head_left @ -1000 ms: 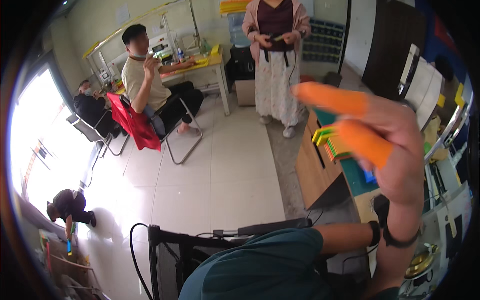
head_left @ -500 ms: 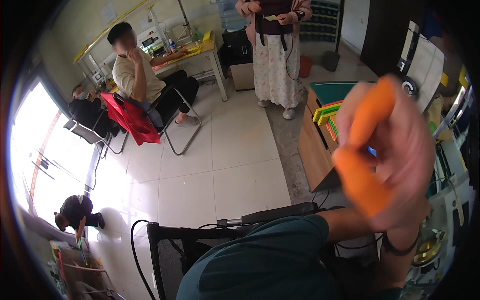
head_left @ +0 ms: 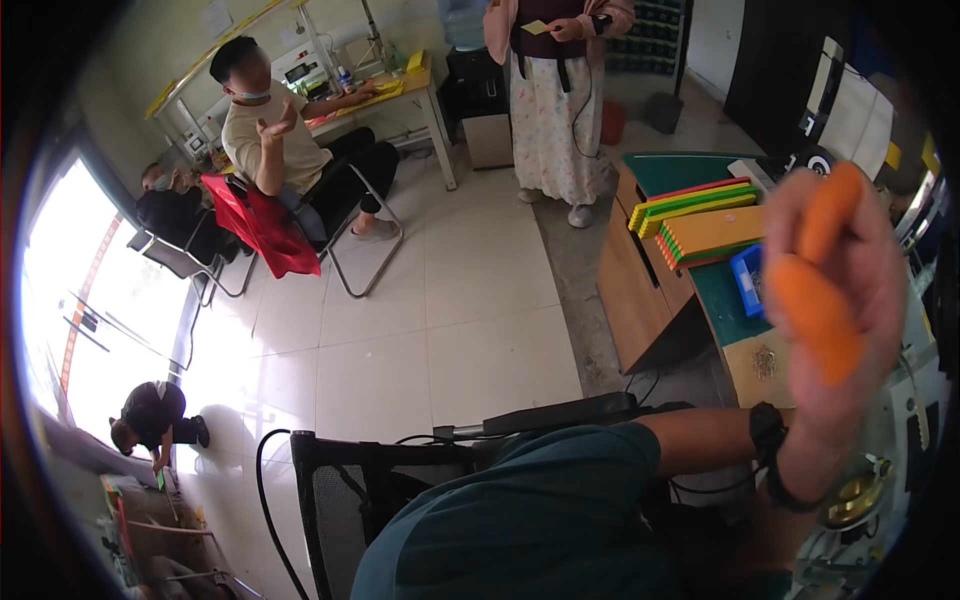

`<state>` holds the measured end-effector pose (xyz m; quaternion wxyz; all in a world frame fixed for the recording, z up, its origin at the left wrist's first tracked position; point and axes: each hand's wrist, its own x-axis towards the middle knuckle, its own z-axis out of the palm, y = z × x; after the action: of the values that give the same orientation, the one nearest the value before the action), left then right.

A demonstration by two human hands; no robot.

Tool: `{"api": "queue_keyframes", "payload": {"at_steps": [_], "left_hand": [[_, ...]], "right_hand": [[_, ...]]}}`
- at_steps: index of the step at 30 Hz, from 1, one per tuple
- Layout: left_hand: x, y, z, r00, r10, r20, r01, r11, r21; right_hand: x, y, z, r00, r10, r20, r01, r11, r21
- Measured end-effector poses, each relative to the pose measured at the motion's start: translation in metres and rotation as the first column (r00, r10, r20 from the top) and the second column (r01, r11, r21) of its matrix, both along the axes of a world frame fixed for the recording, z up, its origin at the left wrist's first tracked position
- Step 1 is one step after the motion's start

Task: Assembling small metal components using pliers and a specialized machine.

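Wall sheet (head_left: 216, 18) illegible; orange-capped hand (head_left: 845, 285) near blue bin (head_left: 746, 282)

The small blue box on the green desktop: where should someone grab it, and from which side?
Probably by the left wall of the blue box, coming from the picture's left. That wall shows, with bare green desktop beside it. The orange-and-green stack crowds its far side, and the raised hand hides its right part.

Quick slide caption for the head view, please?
Right hand raised, wearing two orange finger covers, before a desk bearing coloured strips and a blue tray.
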<state>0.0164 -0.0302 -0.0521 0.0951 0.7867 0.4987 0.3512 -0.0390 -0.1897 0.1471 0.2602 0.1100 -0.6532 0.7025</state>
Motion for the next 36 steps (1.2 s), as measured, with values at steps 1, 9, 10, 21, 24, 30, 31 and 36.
{"api": "queue_keyframes", "payload": {"at_steps": [1, 9, 10, 21, 24, 30, 31, 36], "left_hand": [[0.001, -0.005, -0.002, 1.0, 0.003, -0.009, -0.003, 1.0, -0.013], [-0.027, -0.04, -0.033, 0.989, 0.116, -0.088, -0.125, 0.986, -0.11], [-0.036, -0.045, -0.041, 0.983, 0.156, -0.094, -0.167, 0.977, -0.133], [-0.076, -0.037, -0.035, 0.935, 0.276, -0.224, -0.309, 0.942, -0.133], [-0.068, -0.029, -0.012, 0.951, 0.225, -0.214, -0.252, 0.962, -0.108], [0.006, 0.014, 0.017, 0.991, 0.104, -0.083, -0.113, 0.987, -0.112], [0.027, 0.008, 0.01, 0.996, 0.048, -0.076, -0.057, 0.99, -0.132], [0.052, -0.01, 0.007, 0.979, 0.165, -0.119, -0.185, 0.966, -0.18]], "right_hand": [[0.006, 0.04, -0.005, 0.985, -0.005, -0.174, 0.074, 0.918, 0.39], [-0.044, -0.071, -0.046, 0.897, 0.089, -0.432, 0.418, 0.145, 0.897], [-0.048, -0.092, -0.046, 0.863, 0.209, -0.461, 0.445, 0.119, 0.887], [-0.021, -0.096, -0.042, 0.885, 0.161, -0.437, 0.422, 0.12, 0.899], [-0.013, -0.062, -0.029, 0.903, -0.04, -0.428, 0.428, 0.182, 0.885], [0.052, 0.024, -0.142, 0.353, -0.61, -0.71, 0.931, 0.154, 0.33], [0.074, 0.076, -0.178, 0.181, -0.477, -0.86, 0.889, -0.295, 0.35], [0.064, 0.058, -0.177, 0.405, -0.414, -0.815, 0.809, -0.254, 0.531]]}}
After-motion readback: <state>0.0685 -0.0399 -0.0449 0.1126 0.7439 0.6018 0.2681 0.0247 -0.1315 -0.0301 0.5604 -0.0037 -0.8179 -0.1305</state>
